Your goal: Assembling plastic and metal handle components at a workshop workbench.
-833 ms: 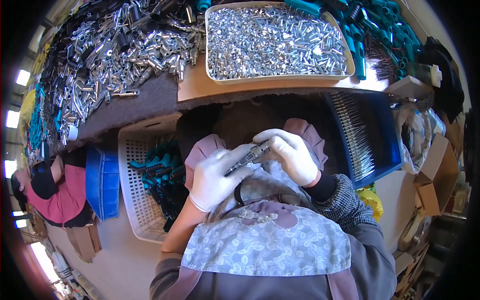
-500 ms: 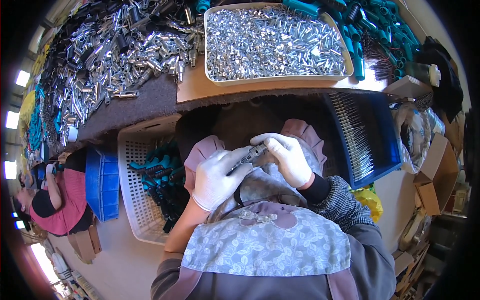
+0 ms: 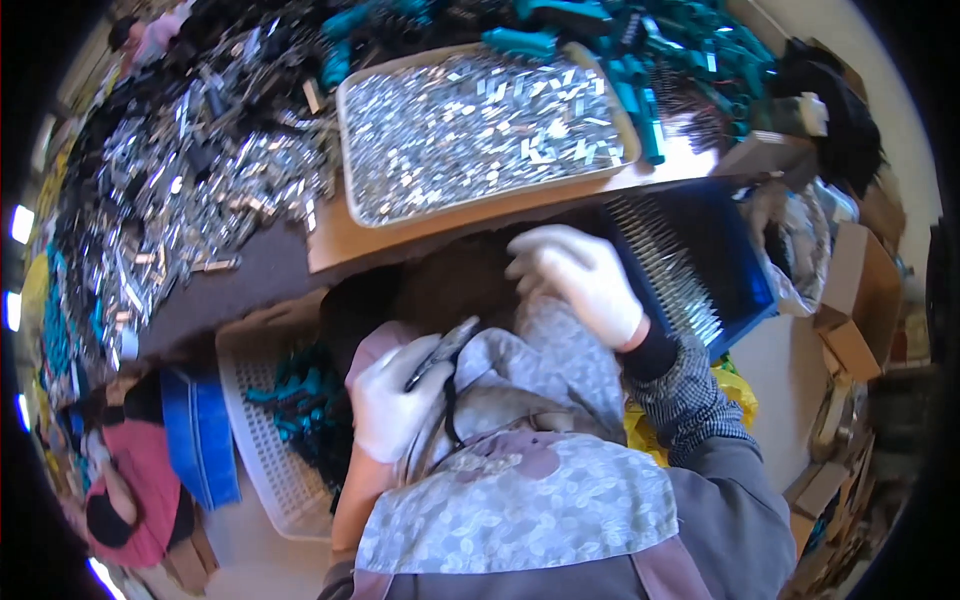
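Observation:
My left hand (image 3: 393, 402), in a white glove, is closed around a narrow grey metal part (image 3: 456, 340) above my lap. The far end of the part sticks out past the fingers, tilted up to the right. My right hand (image 3: 588, 285), gloved too and blurred, is apart from it, near the table's front edge and left of a blue bin (image 3: 744, 270). Its fingers are bent and loosely apart, with nothing visible in them. A patterned apron (image 3: 520, 510) covers my lap.
On the table, a cream tray (image 3: 352, 192) holds many small shiny metal pieces. Metal parts (image 3: 200, 150) heap at its left, teal tool housings (image 3: 690, 45) at its right. A white basket (image 3: 255, 450) with teal-and-black items stands low left. Another person (image 3: 140, 490) sits at far left.
My right hand has let go of the metal part and moved up toward the table edge. My left hand, still holding the part, has shifted slightly left and down. The whole view has tilted.

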`<state>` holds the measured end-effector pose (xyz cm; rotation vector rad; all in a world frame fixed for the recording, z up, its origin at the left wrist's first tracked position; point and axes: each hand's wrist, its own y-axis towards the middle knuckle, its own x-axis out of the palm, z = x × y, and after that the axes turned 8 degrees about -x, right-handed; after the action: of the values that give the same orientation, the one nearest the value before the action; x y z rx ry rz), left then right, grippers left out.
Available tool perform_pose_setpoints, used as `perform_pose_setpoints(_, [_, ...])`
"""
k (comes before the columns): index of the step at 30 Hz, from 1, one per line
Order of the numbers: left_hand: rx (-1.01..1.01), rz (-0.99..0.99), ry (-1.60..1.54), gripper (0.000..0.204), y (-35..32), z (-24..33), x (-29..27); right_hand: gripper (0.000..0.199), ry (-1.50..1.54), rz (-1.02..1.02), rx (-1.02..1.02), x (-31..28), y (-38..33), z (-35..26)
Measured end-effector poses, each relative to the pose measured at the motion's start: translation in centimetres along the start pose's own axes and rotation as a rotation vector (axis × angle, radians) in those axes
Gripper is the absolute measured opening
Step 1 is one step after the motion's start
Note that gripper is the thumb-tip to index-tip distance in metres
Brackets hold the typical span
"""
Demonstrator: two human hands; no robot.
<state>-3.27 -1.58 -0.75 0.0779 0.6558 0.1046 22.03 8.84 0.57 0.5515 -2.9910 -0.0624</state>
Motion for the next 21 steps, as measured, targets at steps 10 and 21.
perform_pose_setpoints(10, [-0.099, 0.003, -0.044, 0.025, -0.1, 0.6, 0.0, 0.048, -1.44, 0.587, -0.08, -16.4, 7.3, -2.6])
perform_pose_setpoints(21, [-0.103, -0.014, 0.0, 0.027, -0.1, -0.1, -0.2, 0.042, -1.185, 0.805, -0.334, -19.2, 6.2, -8.5])
